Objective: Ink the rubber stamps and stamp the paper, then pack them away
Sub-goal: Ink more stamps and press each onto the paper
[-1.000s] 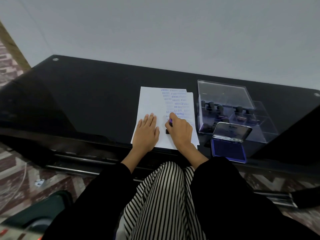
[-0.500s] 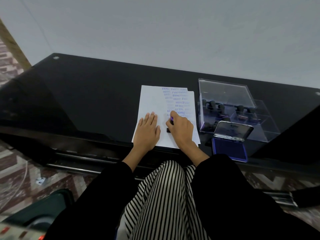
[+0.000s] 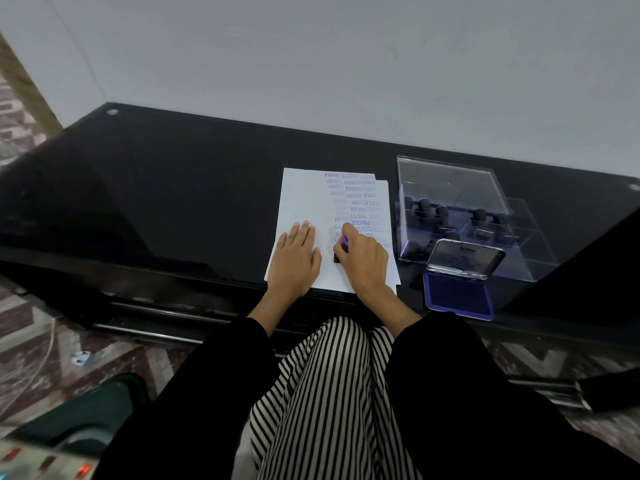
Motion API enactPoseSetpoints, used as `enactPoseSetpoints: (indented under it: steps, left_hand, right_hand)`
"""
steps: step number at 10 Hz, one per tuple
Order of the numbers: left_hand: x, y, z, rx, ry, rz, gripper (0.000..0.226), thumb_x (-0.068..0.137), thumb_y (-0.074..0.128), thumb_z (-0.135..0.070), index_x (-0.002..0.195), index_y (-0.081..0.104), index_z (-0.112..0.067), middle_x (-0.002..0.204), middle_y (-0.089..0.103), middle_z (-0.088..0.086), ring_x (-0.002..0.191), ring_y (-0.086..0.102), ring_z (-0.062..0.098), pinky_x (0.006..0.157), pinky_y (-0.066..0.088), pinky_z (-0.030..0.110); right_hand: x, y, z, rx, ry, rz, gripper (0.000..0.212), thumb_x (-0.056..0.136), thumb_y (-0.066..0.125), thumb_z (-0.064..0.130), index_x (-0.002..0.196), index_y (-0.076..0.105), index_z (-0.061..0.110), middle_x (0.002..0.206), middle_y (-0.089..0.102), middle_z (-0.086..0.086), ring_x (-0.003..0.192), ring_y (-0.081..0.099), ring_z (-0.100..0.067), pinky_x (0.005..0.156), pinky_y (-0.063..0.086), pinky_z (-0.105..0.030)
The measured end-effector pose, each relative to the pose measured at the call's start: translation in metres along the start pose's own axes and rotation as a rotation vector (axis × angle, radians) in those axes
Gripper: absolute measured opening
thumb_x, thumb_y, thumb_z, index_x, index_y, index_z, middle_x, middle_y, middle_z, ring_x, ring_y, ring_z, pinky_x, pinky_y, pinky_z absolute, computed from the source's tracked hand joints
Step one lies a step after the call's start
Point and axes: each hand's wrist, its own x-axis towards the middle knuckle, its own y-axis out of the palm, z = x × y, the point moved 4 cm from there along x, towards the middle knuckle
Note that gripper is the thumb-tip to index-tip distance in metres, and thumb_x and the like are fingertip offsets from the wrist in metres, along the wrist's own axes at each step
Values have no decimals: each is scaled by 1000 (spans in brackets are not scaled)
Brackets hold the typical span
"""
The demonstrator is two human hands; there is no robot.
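White paper (image 3: pixel 301 202) lies on the black glass table (image 3: pixel 166 188), its right half covered with blue stamp prints. My left hand (image 3: pixel 294 261) rests flat on the paper's lower left, fingers together. My right hand (image 3: pixel 363 261) grips a dark rubber stamp (image 3: pixel 338 254) with a purple top and presses it onto the paper near the lower middle. An open ink pad (image 3: pixel 459 299) with blue ink sits to the right of the paper. Behind it stands a clear plastic box (image 3: pixel 450 188), its lid raised, holding several black-handled stamps (image 3: pixel 424 209).
The table's front edge runs just below the paper. A pale wall rises behind the table. My striped trousers and black sleeves fill the foreground. A black object (image 3: pixel 609 389) lies at the lower right, and a dark green thing (image 3: pixel 86 414) on the patterned floor at the lower left.
Both hands stay on the paper; my right hand with the stamp has shifted very slightly. The camera view has drifted a little.
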Motion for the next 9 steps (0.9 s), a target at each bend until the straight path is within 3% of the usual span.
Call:
enactPoseSetpoints:
  steps: [2, 3, 9]
  left_hand:
    - [0, -1, 0, 3, 3, -8, 52, 101, 22, -27, 149, 11, -9, 158, 8, 5, 147, 4, 18, 119, 3, 32]
    - [0, 0, 0, -2, 5, -8, 52, 101, 22, -27, 149, 12, -8, 158, 9, 6, 147, 4, 18, 119, 4, 33]
    - [0, 0, 1, -19, 12, -30, 52, 101, 23, -27, 149, 13, -8, 158, 10, 6, 147, 6, 19, 119, 5, 33]
  right_hand:
    - [3, 1, 0, 8, -8, 0, 15, 92, 45, 16, 80, 36, 14, 62, 45, -8, 57, 38, -26, 44, 19, -28]
    - [9, 3, 0, 24, -9, 18, 16, 92, 45, 17, 79, 36, 14, 63, 46, -8, 58, 39, -26, 53, 28, -29]
    - [18, -1, 1, 82, 8, 41, 15, 90, 46, 15, 78, 38, 12, 64, 47, -6, 59, 39, -23, 50, 24, -28]
